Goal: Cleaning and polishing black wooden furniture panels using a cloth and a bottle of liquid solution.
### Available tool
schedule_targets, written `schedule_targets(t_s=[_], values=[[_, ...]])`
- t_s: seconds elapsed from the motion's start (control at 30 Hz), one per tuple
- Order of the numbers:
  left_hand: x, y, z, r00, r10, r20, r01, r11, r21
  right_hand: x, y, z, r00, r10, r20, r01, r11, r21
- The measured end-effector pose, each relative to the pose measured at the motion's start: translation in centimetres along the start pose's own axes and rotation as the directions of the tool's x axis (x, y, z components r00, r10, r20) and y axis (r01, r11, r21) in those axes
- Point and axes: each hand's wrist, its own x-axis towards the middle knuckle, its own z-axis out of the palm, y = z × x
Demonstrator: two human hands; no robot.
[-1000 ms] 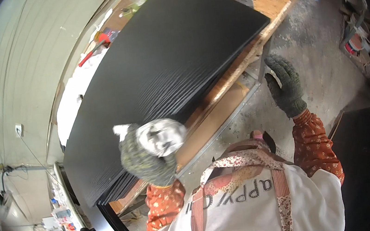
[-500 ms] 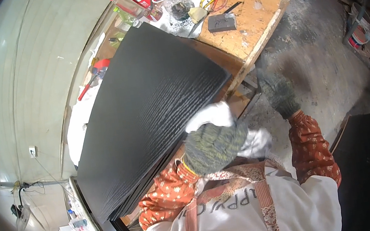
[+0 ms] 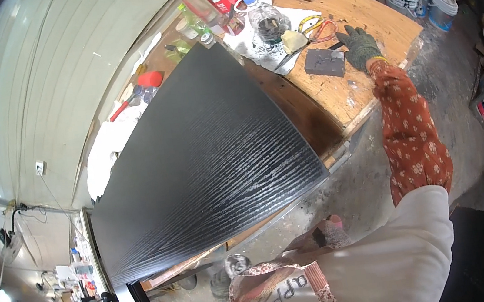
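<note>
We are seeing the black panel (image 3: 205,149) lying along the bench (image 3: 384,25), overlapping its front edge. Below this edge, our left hand (image 3: 219,285) is hanging beside a crumpled rag (image 3: 237,264); blur is hiding the fingers, so we cannot tell its grip. Near the bench's right end, our right hand (image 3: 360,47) is resting loosely open just beside the grey block (image 3: 325,62), partly covering a dark stick (image 3: 336,45). If grit is clinging to the block, dragging it over the panel could be scratching the surface.
</note>
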Motion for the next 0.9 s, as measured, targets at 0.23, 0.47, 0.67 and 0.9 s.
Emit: schedule_targets(t_s=[0.23,0.47,0.67,0.9], values=[[-5.5,-1.7,0.2,0.744,-0.607,0.278,0.663,0.622,-0.416,2.1,2.4,-0.3,0.92,-0.018,0.391,-0.006,0.998,0.062],[-3.9,-1.8,0.9,0.709,-0.575,0.409,0.68,0.4,-0.615,-2.8,4.7,-4.7,0.888,0.0,0.459,-0.042,0.996,0.081],[-0.3,-1.0,2.3,0.735,-0.496,0.462,0.655,0.344,-0.673,-0.7,3.7,-1.9,0.971,-0.084,0.223,0.039,0.98,0.196],[-1.0,-1.5,2.2,0.673,-0.551,0.494,0.709,0.289,-0.643,1.1,2.0,-1.5,0.934,0.043,0.355,-0.07,0.996,0.062]])
